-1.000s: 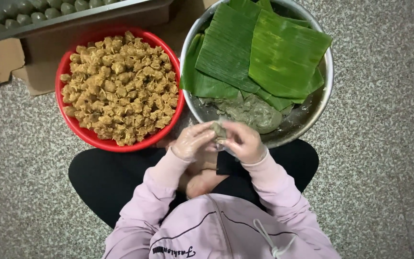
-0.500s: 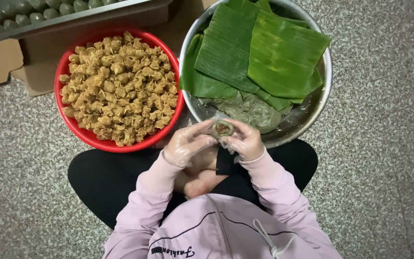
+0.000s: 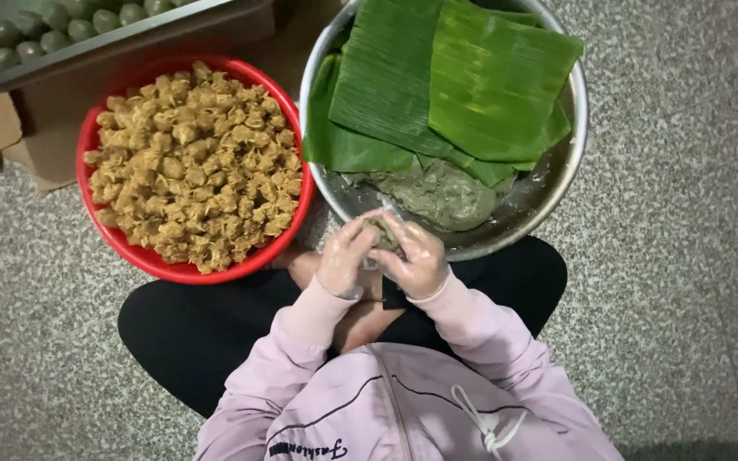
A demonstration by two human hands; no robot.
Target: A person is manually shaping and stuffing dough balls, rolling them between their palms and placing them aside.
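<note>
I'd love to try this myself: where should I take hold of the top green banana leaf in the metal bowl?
Probably pinch the top green banana leaf by its free right corner, coming from the right of the round metal bowl. That corner overhangs the rim, while the other edges lie flat on the leaves beneath.

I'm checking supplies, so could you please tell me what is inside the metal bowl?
The metal bowl holds large green leaves over a grey-green dough mass. What lies beneath the leaves is covered.
</note>
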